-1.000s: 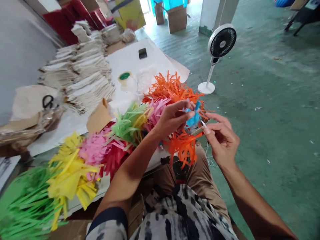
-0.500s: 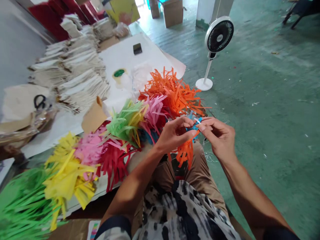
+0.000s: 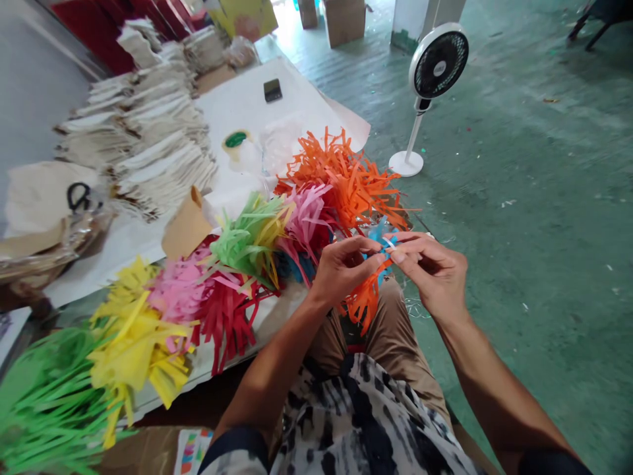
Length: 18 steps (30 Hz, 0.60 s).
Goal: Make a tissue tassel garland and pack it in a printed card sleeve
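Observation:
My left hand [image 3: 343, 267] is closed in a pinch on an orange paper tassel [image 3: 363, 302], whose cut strips hang down over my lap. Thumb and fingers of my right hand [image 3: 432, 267] meet it from the other side, pinching a narrow white strip [image 3: 390, 243]. Blue paper fringe [image 3: 378, 229] pokes out between and above both hands; how it joins the orange paper is hidden by my fingers. Just beyond, on the table edge, lies a big heap of orange tassels [image 3: 341, 178], with pink fringe [image 3: 307, 211] to its left.
Green-yellow [image 3: 250, 231], red [image 3: 230, 320], yellow [image 3: 141, 336] and green tassels [image 3: 49, 396] line the white table [image 3: 217, 119]. Stacked pale sheets [image 3: 158, 145], a tape roll [image 3: 236, 140] and a small dark device [image 3: 272, 90] lie farther back. A standing fan [image 3: 439, 63] is on the floor at right.
The hands stay together with small finger movements at the white strip. The hanging orange tassel has shifted slightly left and up. The camera view has moved a little.

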Each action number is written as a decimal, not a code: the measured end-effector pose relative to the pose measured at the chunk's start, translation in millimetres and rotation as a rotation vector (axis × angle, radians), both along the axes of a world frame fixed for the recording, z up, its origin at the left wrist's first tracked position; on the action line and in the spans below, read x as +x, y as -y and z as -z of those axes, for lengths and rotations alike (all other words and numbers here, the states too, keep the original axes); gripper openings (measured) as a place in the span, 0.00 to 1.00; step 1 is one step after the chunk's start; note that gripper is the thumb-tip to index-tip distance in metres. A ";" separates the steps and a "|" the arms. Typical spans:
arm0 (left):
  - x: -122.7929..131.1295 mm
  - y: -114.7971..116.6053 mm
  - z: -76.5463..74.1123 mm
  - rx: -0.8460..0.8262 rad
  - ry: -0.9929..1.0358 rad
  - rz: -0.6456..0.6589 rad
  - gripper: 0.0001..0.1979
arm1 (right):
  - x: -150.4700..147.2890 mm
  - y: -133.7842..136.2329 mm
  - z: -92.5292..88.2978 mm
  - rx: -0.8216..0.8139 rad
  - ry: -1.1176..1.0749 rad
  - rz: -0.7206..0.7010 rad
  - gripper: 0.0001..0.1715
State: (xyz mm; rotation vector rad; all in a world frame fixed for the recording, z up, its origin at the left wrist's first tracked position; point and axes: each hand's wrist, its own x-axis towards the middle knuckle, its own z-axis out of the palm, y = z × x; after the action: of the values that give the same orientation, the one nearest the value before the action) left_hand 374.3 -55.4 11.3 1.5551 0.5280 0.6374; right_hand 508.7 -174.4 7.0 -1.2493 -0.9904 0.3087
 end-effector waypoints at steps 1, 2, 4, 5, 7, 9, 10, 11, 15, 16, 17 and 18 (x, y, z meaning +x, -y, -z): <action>-0.4 0.2 0.3 0.005 -0.007 -0.003 0.10 | 0.1 0.0 0.4 -0.002 0.001 0.005 0.08; -0.9 0.7 0.3 0.015 -0.014 -0.006 0.10 | 0.0 0.0 0.8 -0.002 0.009 0.012 0.08; -1.5 2.3 -0.3 0.048 -0.021 -0.028 0.09 | -0.8 -0.1 1.0 -0.010 0.025 0.009 0.09; -1.8 3.4 -0.5 0.066 -0.021 -0.048 0.09 | -1.5 -0.1 0.8 -0.011 0.033 0.004 0.09; -2.3 6.0 -0.3 0.102 -0.014 -0.097 0.09 | -3.6 -0.2 0.0 -0.010 0.052 -0.001 0.10; -2.7 8.3 1.5 0.120 -0.006 -0.134 0.09 | -5.9 -0.5 -1.0 -0.012 0.072 0.014 0.11; -2.9 9.0 2.9 0.115 0.002 -0.144 0.09 | -7.0 -0.7 -1.4 -0.014 0.080 0.025 0.11; -3.1 9.5 4.3 0.102 0.013 -0.152 0.09 | -8.0 -0.9 -1.7 -0.017 0.087 0.035 0.11; -3.7 10.4 8.7 0.039 0.048 -0.176 0.08 | -11.6 -1.6 -1.7 -0.018 0.108 0.061 0.10; -3.6 10.8 9.0 0.035 0.052 -0.181 0.08 | -12.5 -1.6 -1.5 -0.018 0.116 0.068 0.10; -3.4 11.5 9.0 0.035 0.058 -0.186 0.08 | -13.5 -1.4 -1.2 -0.020 0.124 0.078 0.09; -3.1 12.4 8.8 0.041 0.065 -0.193 0.07 | -14.6 -1.1 -0.8 -0.025 0.135 0.088 0.09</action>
State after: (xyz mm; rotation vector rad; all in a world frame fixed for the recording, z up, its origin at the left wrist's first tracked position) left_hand 371.2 -67.7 2.5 1.5271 0.6241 0.8476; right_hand 494.1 -173.2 7.8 -1.3465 -1.0457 0.1699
